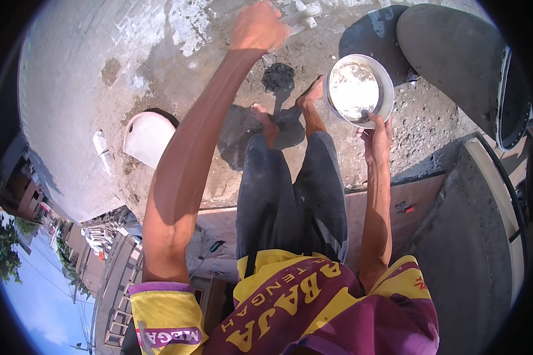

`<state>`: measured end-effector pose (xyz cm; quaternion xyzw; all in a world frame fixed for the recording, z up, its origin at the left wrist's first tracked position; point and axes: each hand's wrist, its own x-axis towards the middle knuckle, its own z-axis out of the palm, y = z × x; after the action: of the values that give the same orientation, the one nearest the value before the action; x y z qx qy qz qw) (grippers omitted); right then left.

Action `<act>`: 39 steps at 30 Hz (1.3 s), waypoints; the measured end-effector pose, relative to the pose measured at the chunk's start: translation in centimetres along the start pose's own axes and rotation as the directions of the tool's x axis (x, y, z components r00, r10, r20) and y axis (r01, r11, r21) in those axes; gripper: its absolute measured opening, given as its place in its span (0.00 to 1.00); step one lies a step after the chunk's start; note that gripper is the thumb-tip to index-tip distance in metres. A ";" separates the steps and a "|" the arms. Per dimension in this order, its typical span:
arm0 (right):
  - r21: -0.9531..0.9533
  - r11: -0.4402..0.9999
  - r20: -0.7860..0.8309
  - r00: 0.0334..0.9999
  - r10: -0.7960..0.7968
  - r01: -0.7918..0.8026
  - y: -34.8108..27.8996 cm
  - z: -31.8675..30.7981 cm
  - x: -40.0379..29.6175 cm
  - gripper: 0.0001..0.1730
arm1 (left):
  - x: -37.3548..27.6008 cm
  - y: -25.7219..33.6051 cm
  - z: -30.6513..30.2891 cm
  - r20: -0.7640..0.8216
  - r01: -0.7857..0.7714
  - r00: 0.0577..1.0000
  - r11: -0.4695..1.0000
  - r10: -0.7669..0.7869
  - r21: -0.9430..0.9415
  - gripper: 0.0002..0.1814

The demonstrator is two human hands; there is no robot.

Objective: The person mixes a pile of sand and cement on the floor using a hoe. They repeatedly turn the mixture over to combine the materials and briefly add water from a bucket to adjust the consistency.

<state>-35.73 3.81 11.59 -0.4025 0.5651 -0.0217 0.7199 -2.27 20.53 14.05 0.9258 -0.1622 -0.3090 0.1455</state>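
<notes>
My left hand is closed in a fist at the top of the view, around the handle of a whitish, smeared hand tool. The tool's far end is blurred against the pale surface, so its exact kind is unclear. On the right, my right hand grips the rim of a round white pail, thumb over the edge and fingers underneath. Bright wet whitish-grey liquid lies in the pail, glaring in the sun. My bare feet rest on rough grey cement between the two arms.
A pinkish-white tub, partly behind my left forearm, stands at the left. Beside it lies a crumpled white scrap. A large grey drum-like vessel leans in at the upper right. A reddish ledge runs behind my legs.
</notes>
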 end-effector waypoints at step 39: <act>0.290 0.900 -0.098 0.926 0.365 -0.324 32.1 24.4 27.6 0.14 | -19.0 -29.8 0.9 0.341 0.042 0.940 0.981 0.025 -0.187 0.32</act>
<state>-19.09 25.60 -28.91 -0.1918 0.6719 -0.0002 0.7154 -10.90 54.75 12.34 0.8403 -0.1506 -0.4799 0.2023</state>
